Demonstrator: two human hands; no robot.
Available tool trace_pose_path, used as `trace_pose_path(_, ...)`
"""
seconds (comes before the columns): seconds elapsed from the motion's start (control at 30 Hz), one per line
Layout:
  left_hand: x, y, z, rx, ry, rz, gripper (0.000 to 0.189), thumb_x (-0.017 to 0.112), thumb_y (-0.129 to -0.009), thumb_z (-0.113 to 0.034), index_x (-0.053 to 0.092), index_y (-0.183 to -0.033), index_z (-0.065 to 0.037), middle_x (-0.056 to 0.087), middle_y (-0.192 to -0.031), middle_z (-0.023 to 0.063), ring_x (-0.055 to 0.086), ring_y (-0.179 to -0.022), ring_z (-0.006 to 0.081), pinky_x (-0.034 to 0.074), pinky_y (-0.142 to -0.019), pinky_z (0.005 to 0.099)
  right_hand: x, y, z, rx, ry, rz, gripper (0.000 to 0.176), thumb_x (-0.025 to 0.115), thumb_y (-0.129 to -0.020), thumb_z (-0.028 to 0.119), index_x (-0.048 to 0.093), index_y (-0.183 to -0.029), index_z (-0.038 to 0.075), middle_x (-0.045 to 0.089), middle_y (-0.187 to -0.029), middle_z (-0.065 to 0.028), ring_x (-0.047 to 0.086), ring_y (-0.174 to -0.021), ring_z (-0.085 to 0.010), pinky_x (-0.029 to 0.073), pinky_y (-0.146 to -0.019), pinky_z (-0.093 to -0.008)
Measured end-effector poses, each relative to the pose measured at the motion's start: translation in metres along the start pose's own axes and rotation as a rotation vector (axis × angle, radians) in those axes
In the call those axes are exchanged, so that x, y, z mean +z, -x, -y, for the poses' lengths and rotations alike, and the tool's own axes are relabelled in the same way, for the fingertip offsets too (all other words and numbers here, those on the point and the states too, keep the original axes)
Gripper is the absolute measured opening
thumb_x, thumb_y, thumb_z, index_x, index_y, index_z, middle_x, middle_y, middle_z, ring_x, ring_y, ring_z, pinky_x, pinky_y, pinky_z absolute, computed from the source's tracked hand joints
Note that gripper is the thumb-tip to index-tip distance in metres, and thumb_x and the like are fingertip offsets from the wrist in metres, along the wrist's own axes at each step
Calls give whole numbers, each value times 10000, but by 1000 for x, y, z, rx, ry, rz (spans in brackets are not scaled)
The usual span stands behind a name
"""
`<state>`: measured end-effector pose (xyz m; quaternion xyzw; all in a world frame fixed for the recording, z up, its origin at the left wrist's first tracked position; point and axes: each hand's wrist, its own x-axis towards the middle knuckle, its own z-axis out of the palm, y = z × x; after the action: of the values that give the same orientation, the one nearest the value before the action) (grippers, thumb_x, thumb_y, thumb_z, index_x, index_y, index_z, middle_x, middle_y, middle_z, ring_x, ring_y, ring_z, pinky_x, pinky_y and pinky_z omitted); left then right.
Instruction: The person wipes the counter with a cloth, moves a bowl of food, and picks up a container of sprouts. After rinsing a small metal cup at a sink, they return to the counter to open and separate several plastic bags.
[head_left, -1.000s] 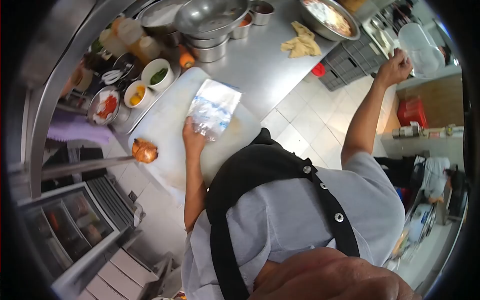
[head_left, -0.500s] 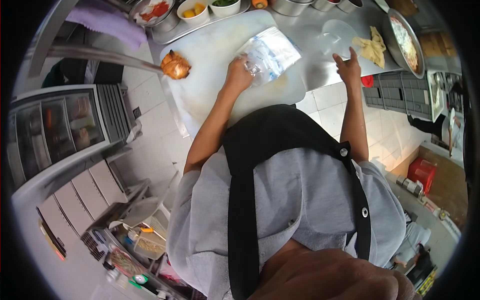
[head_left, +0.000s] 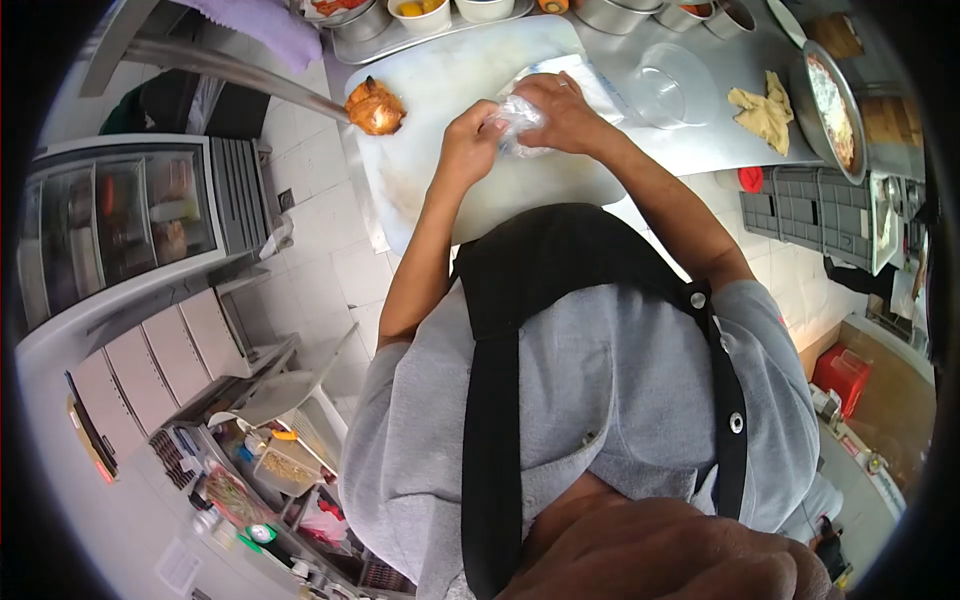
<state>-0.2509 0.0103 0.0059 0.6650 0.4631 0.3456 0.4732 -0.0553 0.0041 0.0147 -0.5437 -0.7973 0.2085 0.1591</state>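
Crumpled clear thin plastic (head_left: 520, 125) is bunched between my two hands above the white cutting board (head_left: 430, 75); whether it is a bag or a glove cannot be made out. My left hand (head_left: 472, 142) pinches its left side. On its right side, my right hand (head_left: 565, 112) has its fingers curled around it. Behind that hand lies a white packet with blue print (head_left: 595, 90), partly covered. A browned, roasted-looking piece of food (head_left: 376, 106) sits at the board's left edge. Right of the packet stands a round clear plastic container (head_left: 675, 88).
Bowls (head_left: 420, 15) and metal containers (head_left: 612, 14) line the counter's far edge. A yellow cloth (head_left: 764, 112) and a metal bowl of food (head_left: 832, 110) are at the right. A metal bar (head_left: 240, 72) reaches in from the left. Below the counter is a grey crate (head_left: 810, 215).
My right hand has come left from beside the clear container onto the plastic. My left hand keeps hold of the plastic near the packet. The whole view has shifted slightly.
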Motion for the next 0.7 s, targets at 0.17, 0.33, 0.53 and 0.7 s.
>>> trace_pose_path(0.17, -58, 35, -65, -141, 280, -139, 88, 563, -884, -68, 598, -958, -34, 562, -699, 0, 473, -579, 66, 409, -512, 232, -4, 8, 0, -6, 47, -24, 588, 689, -676, 296, 526, -1224, 158, 458, -1318, -42, 357, -1294, -211, 142, -1127, -468)
trace_pose_path(0.33, -116, 59, -126, 296, 688, -230, 121, 538, -893, -29, 513, -1005, 5, 591, -807, 95, 546, -611, 136, 438, -498, 262, -12, 20, 7, 21, -31, 18, 646, 702, -698, 296, 464, -1262, 90, 420, -1343, -99, 353, -1294, -253, 198, -1111, -454)
trace_pose_path(0.53, -94, 38, -107, 124, 889, -178, 130, 524, -907, -53, 480, -1024, -20, 595, -867, 86, 569, -648, 154, 466, -518, 295, -43, 45, 16, 104, -1485, -147, 718, 727, -779, 349, 426, -1309, -31, 568, -1183, -102, 531, -1097, -217, 402, -967, -324)
trace_pose_path(0.7, -43, 10, -24, -201, 630, -252, 94, 542, -909, -105, 508, -951, -27, 582, -768, 78, 565, -592, 149, 475, -491, 291, -51, 54, 9, 527, -1511, -242, 546, 723, -800, 210, 471, -1213, -43, 588, -1134, -98, 562, -1046, -186, 444, -916, -325)
